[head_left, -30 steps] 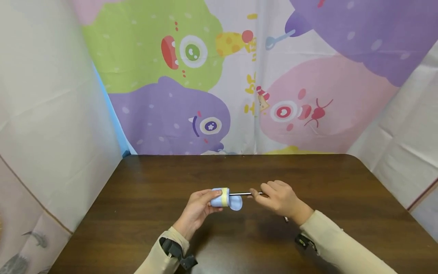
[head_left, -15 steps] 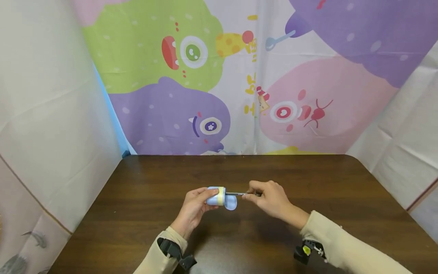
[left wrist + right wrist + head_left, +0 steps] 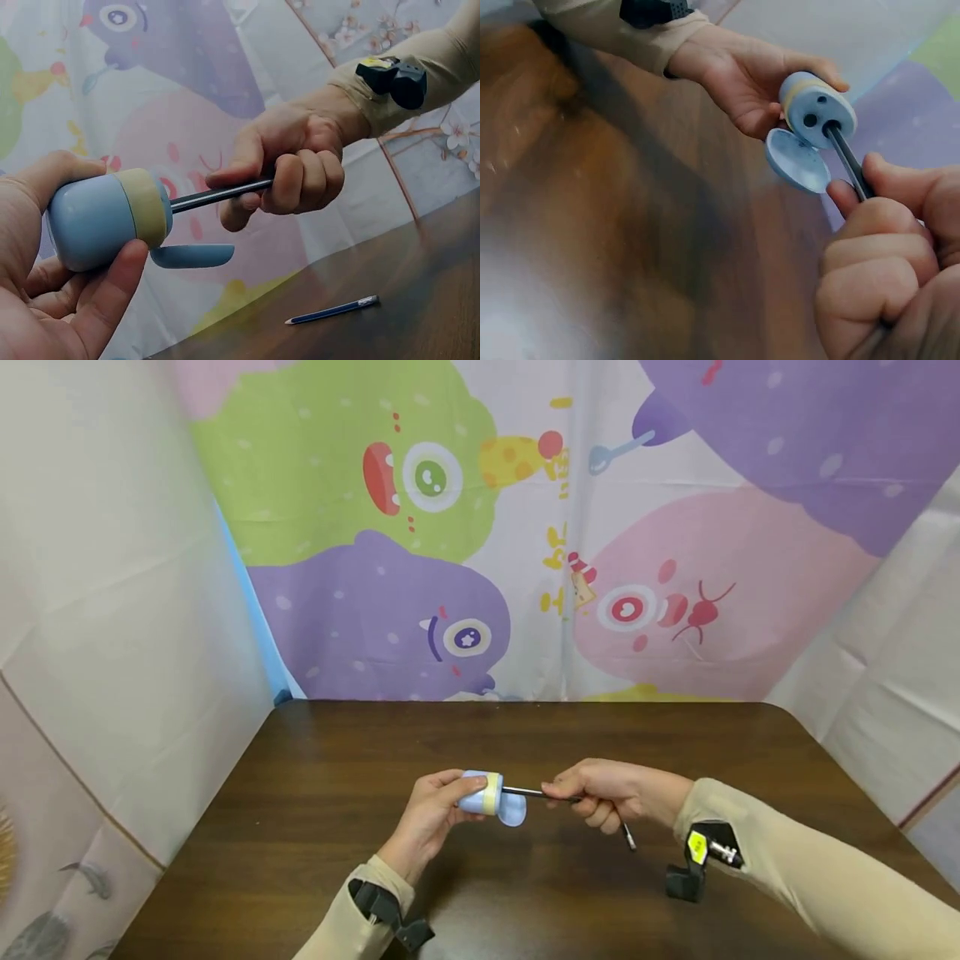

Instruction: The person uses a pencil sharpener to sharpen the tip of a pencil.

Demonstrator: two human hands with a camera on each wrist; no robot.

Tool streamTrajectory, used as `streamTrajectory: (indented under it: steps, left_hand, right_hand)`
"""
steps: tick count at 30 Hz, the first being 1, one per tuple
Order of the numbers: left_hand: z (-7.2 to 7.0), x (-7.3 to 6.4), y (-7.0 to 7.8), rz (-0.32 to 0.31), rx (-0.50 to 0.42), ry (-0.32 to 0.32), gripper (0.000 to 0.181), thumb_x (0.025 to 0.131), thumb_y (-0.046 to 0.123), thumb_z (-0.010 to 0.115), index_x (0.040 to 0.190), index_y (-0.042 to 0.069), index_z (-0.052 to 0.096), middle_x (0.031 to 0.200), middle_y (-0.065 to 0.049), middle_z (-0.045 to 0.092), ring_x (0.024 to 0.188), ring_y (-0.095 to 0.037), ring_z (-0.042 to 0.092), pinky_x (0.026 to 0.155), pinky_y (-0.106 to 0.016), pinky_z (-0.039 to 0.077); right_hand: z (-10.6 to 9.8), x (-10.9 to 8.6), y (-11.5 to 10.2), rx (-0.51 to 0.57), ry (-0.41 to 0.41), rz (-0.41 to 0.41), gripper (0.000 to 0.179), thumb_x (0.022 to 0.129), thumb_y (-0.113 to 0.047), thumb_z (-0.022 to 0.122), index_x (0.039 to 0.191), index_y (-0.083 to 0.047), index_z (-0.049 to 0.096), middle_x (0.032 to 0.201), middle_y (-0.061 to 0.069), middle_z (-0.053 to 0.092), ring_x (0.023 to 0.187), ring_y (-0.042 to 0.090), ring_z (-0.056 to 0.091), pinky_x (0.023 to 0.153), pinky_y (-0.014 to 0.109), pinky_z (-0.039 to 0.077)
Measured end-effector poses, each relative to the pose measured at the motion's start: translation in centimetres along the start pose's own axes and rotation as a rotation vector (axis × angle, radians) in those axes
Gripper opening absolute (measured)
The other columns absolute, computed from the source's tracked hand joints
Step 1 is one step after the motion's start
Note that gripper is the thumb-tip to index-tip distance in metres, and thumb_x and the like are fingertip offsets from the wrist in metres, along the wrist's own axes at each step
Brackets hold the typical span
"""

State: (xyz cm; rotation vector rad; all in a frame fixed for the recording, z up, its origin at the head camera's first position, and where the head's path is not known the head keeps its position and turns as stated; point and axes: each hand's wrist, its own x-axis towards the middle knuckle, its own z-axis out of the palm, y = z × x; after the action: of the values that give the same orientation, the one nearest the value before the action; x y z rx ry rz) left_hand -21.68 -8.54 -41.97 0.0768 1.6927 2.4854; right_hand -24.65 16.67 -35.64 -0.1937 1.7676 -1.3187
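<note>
My left hand (image 3: 427, 822) grips a light-blue pencil sharpener (image 3: 94, 221) with a yellow band. Its round lid (image 3: 798, 161) hangs open below the front face, which has several holes. A dark striped pencil (image 3: 217, 195) has one end inside one of these holes; its tip is hidden. The fingers of my right hand (image 3: 611, 789) are curled round the pencil, thumb lying along it. Sharpener and pencil are held above the table, roughly in line. A second pencil (image 3: 330, 310), blue with a pale sharpened point, lies on the table beyond my right hand.
A dark brown wooden table (image 3: 360, 735) lies under both hands. Behind it hangs a curtain (image 3: 525, 652) with cartoon monsters, and pale cloth hangs on both sides. Each wrist carries a strapped black camera mount (image 3: 686, 881).
My right hand has turned about the pencil's length, its forearm and elbow swinging to the right. The second pencil shows more in the head view. My left hand has hardly moved.
</note>
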Motion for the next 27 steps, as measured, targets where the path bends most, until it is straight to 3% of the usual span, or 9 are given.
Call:
streamTrajectory:
  steps: [3, 6, 8, 11, 14, 17, 22, 24, 27]
  left_hand:
    - [0.1, 0.0, 0.2, 0.000, 0.003, -0.005, 0.012, 0.083, -0.002, 0.067, 0.076, 0.008, 0.069, 0.079, -0.008, 0.062, 0.066, -0.017, 0.060, 0.057, -0.028, 0.058]
    - [0.3, -0.1, 0.2, 0.004, -0.003, -0.011, 0.011, 0.083, -0.001, 0.067, 0.076, 0.007, 0.068, 0.080, -0.008, 0.062, 0.067, -0.017, 0.060, 0.059, -0.029, 0.059]
    - [0.5, -0.1, 0.2, -0.003, -0.011, -0.019, 0.011, 0.084, -0.001, 0.067, 0.076, 0.007, 0.068, 0.080, -0.007, 0.062, 0.068, -0.016, 0.061, 0.060, -0.030, 0.060]
    - [0.6, -0.1, 0.1, -0.021, -0.029, -0.023, 0.014, 0.085, -0.001, 0.065, 0.075, 0.008, 0.068, 0.080, -0.007, 0.062, 0.068, -0.016, 0.061, 0.061, -0.030, 0.060]
    - [0.6, -0.1, 0.1, -0.026, -0.055, -0.013, 0.016, 0.086, 0.000, 0.064, 0.074, 0.009, 0.068, 0.080, -0.007, 0.061, 0.067, -0.016, 0.061, 0.061, -0.030, 0.060]
    - [0.5, -0.1, 0.2, -0.024, -0.070, -0.017, 0.015, 0.085, 0.001, 0.063, 0.073, 0.009, 0.067, 0.079, -0.007, 0.061, 0.065, -0.015, 0.061, 0.060, -0.028, 0.059]
    - [0.5, 0.0, -0.2, -0.052, -0.082, -0.022, 0.008, 0.086, 0.002, 0.063, 0.080, 0.004, 0.068, 0.079, -0.008, 0.062, 0.063, -0.014, 0.062, 0.058, -0.026, 0.059]
    - [0.5, 0.0, -0.4, -0.070, -0.091, -0.008, 0.006, 0.086, 0.003, 0.063, 0.086, 0.000, 0.068, 0.080, -0.009, 0.062, 0.063, -0.014, 0.062, 0.058, -0.026, 0.059]
    - [0.5, 0.0, -0.8, -0.082, -0.103, 0.021, 0.015, 0.087, 0.003, 0.063, 0.097, -0.008, 0.065, 0.082, -0.010, 0.061, 0.065, -0.014, 0.062, 0.059, -0.026, 0.059]
  right_hand:
    - [-0.1, -0.6, 0.0, -0.080, 0.068, -0.083, 0.033, 0.103, -0.036, 0.051, 0.095, -0.004, 0.055, 0.055, -0.004, 0.031, 0.044, 0.006, 0.020, 0.041, 0.020, 0.018]
    - [0.1, -1.3, 0.3, -0.352, 0.246, -0.317, 0.037, 0.101, -0.041, 0.055, 0.098, -0.005, 0.062, 0.058, -0.004, 0.049, 0.044, 0.006, 0.034, 0.041, 0.022, 0.029]
    - [0.2, -1.6, 1.0, -0.645, 0.395, -0.560, 0.035, 0.099, -0.042, 0.059, 0.101, -0.007, 0.064, 0.064, -0.006, 0.058, 0.048, 0.004, 0.044, 0.043, 0.022, 0.037]
    - [0.2, -1.3, 2.3, -1.140, 0.669, -1.005, 0.032, 0.100, -0.040, 0.059, 0.104, -0.008, 0.065, 0.072, -0.009, 0.062, 0.055, 0.004, 0.054, 0.047, 0.023, 0.047]
    - [0.1, -0.3, 3.2, -1.436, 0.899, -1.408, 0.026, 0.101, -0.029, 0.057, 0.098, -0.004, 0.066, 0.073, -0.002, 0.059, 0.055, 0.012, 0.051, 0.043, 0.026, 0.045]
    - [0.1, 0.6, 3.2, -1.533, 1.035, -1.661, 0.021, 0.101, -0.016, 0.055, 0.089, -0.005, 0.068, 0.071, 0.003, 0.054, 0.054, 0.018, 0.044, 0.040, 0.028, 0.037]
    - [0.3, 1.6, 2.4, -1.510, 1.157, -1.924, 0.032, 0.098, -0.005, 0.057, 0.066, -0.008, 0.056, 0.061, 0.003, 0.042, 0.048, 0.014, 0.029, 0.039, 0.023, 0.022]
    - [0.3, 2.0, 2.3, -1.490, 1.184, -1.971, 0.034, 0.096, -0.006, 0.059, 0.063, -0.008, 0.053, 0.058, 0.002, 0.039, 0.046, 0.013, 0.027, 0.038, 0.022, 0.021]
    - [0.2, 2.6, 2.9, -1.436, 1.197, -1.907, 0.031, 0.096, -0.014, 0.059, 0.066, -0.008, 0.058, 0.057, 0.001, 0.041, 0.042, 0.012, 0.031, 0.034, 0.023, 0.026]
